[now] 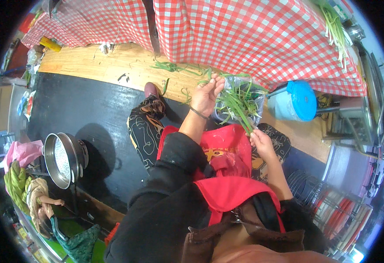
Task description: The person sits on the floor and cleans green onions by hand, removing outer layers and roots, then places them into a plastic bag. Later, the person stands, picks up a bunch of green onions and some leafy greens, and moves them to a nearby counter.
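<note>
My left hand (206, 93) is raised beside a lined plastic container (260, 107), its fingers curled on thin green leaf scraps (209, 73). My right hand (261, 140), at the container's near right side, pinches the end of a bunch of long green leaves, apparently scallions (243, 116). The bunch slants up and left over the container. Loose trimmed greens (234, 95) fill much of the container, and its bottom is hidden. More green leaves (169, 66) lie on the wooden floor beyond my left hand.
A red checked cloth (231, 36) hangs in front. A blue-lidded bucket (302, 100) stands right of the container. Scallions (336, 36) lie at the upper right. Round metal pans (59, 161) are at left; a wire rack of plates (338, 213) is at lower right.
</note>
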